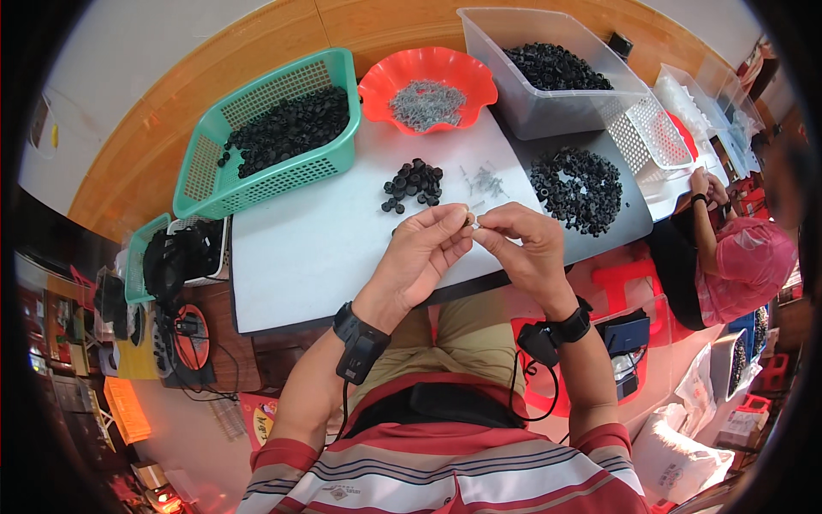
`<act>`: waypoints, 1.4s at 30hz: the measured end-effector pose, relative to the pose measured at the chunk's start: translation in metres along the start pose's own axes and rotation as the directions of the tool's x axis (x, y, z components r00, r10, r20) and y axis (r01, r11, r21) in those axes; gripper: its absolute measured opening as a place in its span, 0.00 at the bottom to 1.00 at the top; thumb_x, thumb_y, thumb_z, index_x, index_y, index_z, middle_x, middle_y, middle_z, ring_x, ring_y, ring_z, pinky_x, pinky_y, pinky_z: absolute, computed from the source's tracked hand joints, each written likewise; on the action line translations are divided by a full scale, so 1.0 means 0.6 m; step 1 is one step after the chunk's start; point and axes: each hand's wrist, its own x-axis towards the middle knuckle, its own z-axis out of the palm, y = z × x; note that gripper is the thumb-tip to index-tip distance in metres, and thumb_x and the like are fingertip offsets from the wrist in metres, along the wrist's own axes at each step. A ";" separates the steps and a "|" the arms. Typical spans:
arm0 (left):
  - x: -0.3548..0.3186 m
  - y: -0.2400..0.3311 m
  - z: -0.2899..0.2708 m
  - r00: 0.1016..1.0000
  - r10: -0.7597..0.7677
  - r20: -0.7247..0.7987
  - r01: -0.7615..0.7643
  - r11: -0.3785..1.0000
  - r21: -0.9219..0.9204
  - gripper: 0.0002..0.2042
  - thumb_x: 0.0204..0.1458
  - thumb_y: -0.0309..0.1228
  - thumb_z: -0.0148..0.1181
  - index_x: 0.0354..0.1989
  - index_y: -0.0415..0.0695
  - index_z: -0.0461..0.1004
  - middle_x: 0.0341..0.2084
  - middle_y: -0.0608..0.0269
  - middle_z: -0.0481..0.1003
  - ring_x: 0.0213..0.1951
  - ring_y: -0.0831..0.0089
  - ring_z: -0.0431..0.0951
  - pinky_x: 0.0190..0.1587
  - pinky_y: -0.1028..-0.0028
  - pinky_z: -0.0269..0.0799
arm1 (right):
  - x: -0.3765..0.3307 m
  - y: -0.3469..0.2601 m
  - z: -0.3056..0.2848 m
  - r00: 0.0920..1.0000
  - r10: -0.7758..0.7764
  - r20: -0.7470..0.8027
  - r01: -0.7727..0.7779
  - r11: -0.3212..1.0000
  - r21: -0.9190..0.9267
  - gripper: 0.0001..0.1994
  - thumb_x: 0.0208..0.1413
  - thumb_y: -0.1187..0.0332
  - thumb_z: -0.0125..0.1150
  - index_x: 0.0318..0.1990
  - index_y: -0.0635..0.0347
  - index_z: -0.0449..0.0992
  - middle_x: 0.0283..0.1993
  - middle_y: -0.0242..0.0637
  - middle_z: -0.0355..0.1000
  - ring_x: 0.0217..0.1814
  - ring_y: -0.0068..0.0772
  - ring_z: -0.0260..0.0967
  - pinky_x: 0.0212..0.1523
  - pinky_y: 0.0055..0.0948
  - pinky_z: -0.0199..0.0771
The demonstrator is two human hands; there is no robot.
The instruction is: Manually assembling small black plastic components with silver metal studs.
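My left hand (425,250) and my right hand (529,250) meet above the front of the white board, fingertips almost touching. Between left thumb and forefinger is a small dark round cap (468,220). The right thumb and forefinger pinch a small pale metal piece (477,225) against it; its exact shape is too small to tell. Just beyond my hands lie a heap of black round caps (413,183) and a few loose grey metal screws (486,182). Many black ring-like parts (578,190) are spread on the dark mat to the right.
At the back stand a green basket (199,171) of black parts, a red bowl (377,90) of screws and a clear bin (548,120) of black parts. A white perforated basket (638,141) sits farther right. Another person (736,257) sits at the right, hands at the table.
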 end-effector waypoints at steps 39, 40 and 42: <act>-0.043 -0.049 0.015 0.995 0.038 -0.091 -0.044 0.997 -0.062 0.11 0.63 0.33 0.64 0.50 0.41 0.78 0.40 0.67 0.79 0.42 0.80 0.78 0.47 0.78 0.77 | -0.036 -0.017 0.019 0.998 -0.057 0.008 0.058 0.985 -0.163 0.07 0.52 0.80 0.70 0.39 0.64 0.83 0.35 0.40 0.81 0.34 0.33 0.80 0.37 0.27 0.77; -0.044 -0.049 0.012 0.997 0.034 -0.075 -0.038 0.998 -0.050 0.11 0.64 0.34 0.63 0.50 0.42 0.77 0.41 0.67 0.79 0.43 0.80 0.78 0.49 0.77 0.77 | -0.037 -0.018 0.020 1.000 -0.015 0.006 0.015 0.992 -0.127 0.07 0.52 0.80 0.70 0.39 0.64 0.83 0.35 0.40 0.81 0.35 0.32 0.80 0.38 0.27 0.77; -0.045 -0.050 0.012 0.998 0.029 -0.060 -0.032 0.999 -0.040 0.11 0.65 0.34 0.62 0.50 0.42 0.76 0.42 0.67 0.79 0.44 0.79 0.78 0.51 0.76 0.77 | -0.041 -0.015 0.020 1.000 0.029 0.008 -0.028 0.995 -0.092 0.07 0.53 0.80 0.70 0.40 0.64 0.84 0.35 0.39 0.81 0.36 0.30 0.79 0.39 0.26 0.77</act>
